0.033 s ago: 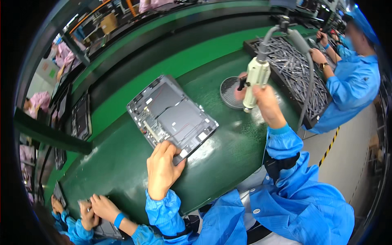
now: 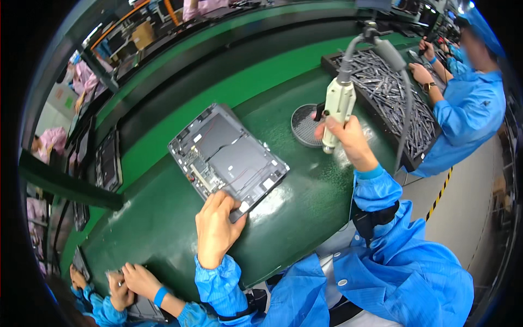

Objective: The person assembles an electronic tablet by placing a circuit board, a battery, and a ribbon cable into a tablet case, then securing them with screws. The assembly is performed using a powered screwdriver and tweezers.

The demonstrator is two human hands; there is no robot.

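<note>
An opened tablet housing (image 2: 234, 150) lies at an angle on the green bench, with a circuit board, thin wires and white stickers showing inside. My left hand (image 2: 220, 226) pinches its near corner, thumb and fingers closed over the edge. My right hand (image 2: 353, 140) is wrapped round a pale electric screwdriver (image 2: 341, 98), which hangs upright from a cable to the right of the housing. Its lower end is above the bench, beside a round dark dish (image 2: 305, 128) with a textured inside. What the dish holds is too small to tell.
A black tray (image 2: 392, 101) full of thin dark strips stands at the right, with a co-worker in blue (image 2: 466, 117) behind it. Another person's hands (image 2: 131, 283) work at the lower left. A dark post (image 2: 71, 182) crosses the left side. More housings (image 2: 109, 161) lie beyond it.
The screwdriver and my right hand have shifted slightly left and downward. My left hand stays on the housing's corner.
</note>
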